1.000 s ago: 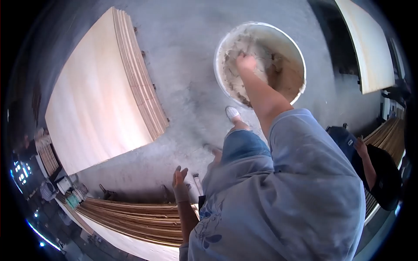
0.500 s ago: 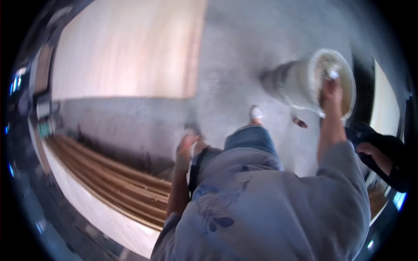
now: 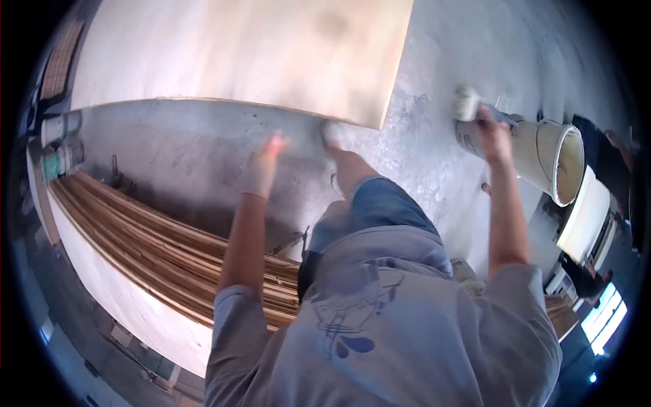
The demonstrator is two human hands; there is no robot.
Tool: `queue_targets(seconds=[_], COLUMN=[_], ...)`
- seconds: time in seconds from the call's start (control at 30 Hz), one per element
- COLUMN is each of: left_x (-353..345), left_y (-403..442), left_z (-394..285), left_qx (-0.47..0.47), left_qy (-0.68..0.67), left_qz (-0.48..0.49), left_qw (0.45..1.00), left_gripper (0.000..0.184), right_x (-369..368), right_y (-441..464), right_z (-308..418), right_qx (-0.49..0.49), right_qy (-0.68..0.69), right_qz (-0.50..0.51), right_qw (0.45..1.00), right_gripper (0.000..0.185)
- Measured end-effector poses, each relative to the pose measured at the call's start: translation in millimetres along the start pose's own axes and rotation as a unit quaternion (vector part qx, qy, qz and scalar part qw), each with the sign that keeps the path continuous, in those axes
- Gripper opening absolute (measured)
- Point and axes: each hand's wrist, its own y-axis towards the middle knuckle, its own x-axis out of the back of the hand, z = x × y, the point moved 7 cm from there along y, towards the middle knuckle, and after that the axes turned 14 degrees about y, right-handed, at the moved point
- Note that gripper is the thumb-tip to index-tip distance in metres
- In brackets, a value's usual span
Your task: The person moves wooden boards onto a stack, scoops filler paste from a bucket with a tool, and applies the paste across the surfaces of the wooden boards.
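My right hand [image 3: 498, 139] is closed on the handle of a paint roller [image 3: 466, 104] with a thick pale head, slightly blurred. It is held up in front of a tall whitish bucket [image 3: 532, 146], whose rim faces right in this view. My left hand [image 3: 269, 159] is in the air near the front edge of a large pale wooden board [image 3: 237, 54]. Motion smears its fingers, and I see nothing held there.
A stack of thin wood strips or sheets [image 3: 156, 237] lies at my left, along a white-sided board [image 3: 135, 298]. Small tubs [image 3: 61, 159] stand at its far end. Another person's arm [image 3: 620, 152] shows at the far right, near another pale board [image 3: 584, 214].
My right hand has come out of the bucket with the roller and moved left. My left hand has risen forward. The view has turned and I have stepped toward the large board.
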Motion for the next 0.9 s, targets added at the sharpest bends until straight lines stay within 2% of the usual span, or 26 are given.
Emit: queue_targets(seconds=[0.03,0.1,0.13,0.17,0.2,0.23,0.27,0.37,0.4,0.43,0.47,0.57,0.63,0.67,0.73,0.77,0.83,0.9], left_x=[14,46,69,91,107,131,139,187,204,190,212,284,323,316,340,354,391,412], left_y=[18,27,27,16,-2,-14,-27,-23,-10,-16,3,103,183,212,284,327,412,474], left_z=[-1,30,45,60,73,81,92,101,102,102,107,122,116,104,82,84,53,26], left_qx=[-0.009,-0.008,-0.009,-0.104,-0.189,-0.014,0.155,0.179,0.177,0.171,0.164,0.002,-0.016,-0.011,0.009,0.015,0.013,0.048], left_qy=[-0.047,-0.068,-0.070,0.204,0.458,0.291,0.094,0.028,0.067,0.111,0.152,0.368,0.420,0.459,0.529,0.533,0.576,0.569], left_qz=[0.002,0.003,-0.003,-0.037,-0.064,-0.079,-0.087,-0.157,-0.154,-0.156,-0.150,-0.162,-0.135,-0.120,-0.115,-0.112,-0.144,-0.162], left_qw=[0.999,0.998,0.997,0.973,0.866,0.954,0.980,0.971,0.970,0.967,0.963,0.916,0.897,0.880,0.841,0.838,0.805,0.805], left_gripper=[0.039,0.036,0.034,0.035,0.036,0.038,0.041,0.046,0.048,0.050,0.052,0.059,0.074,0.078,0.088,0.097,0.103,0.109], right_x=[-28,-79,-96,-118,-148,-176,-201,-279,-306,-295,-318,-396,-440,-425,-424,-426,-476,-512], right_y=[9,30,42,45,47,49,49,59,62,58,59,60,44,38,44,58,77,99], right_z=[-27,-88,-109,-134,-157,-168,-173,-190,-192,-192,-196,-201,-193,-194,-217,-226,-231,-224], right_qx=[-0.009,-0.012,-0.033,-0.057,-0.082,-0.088,-0.087,-0.099,-0.089,-0.077,-0.050,0.034,0.070,0.101,0.086,0.097,0.112,0.137], right_qy=[-0.049,-0.012,-0.016,-0.016,-0.017,-0.028,-0.046,-0.090,-0.092,-0.087,-0.117,-0.212,-0.278,-0.229,-0.265,-0.270,-0.198,-0.216], right_qz=[0.021,0.072,0.060,0.049,0.047,0.055,0.060,0.071,0.083,0.098,0.104,0.109,0.098,0.097,0.065,0.057,0.045,0.025], right_qw=[0.999,0.997,0.998,0.997,0.995,0.994,0.993,0.989,0.988,0.988,0.986,0.971,0.953,0.963,0.958,0.956,0.973,0.966], right_gripper=[0.025,0.023,0.023,0.023,0.023,0.023,0.023,0.023,0.023,0.023,0.023,0.021,0.020,0.020,0.022,0.023,0.023,0.024])
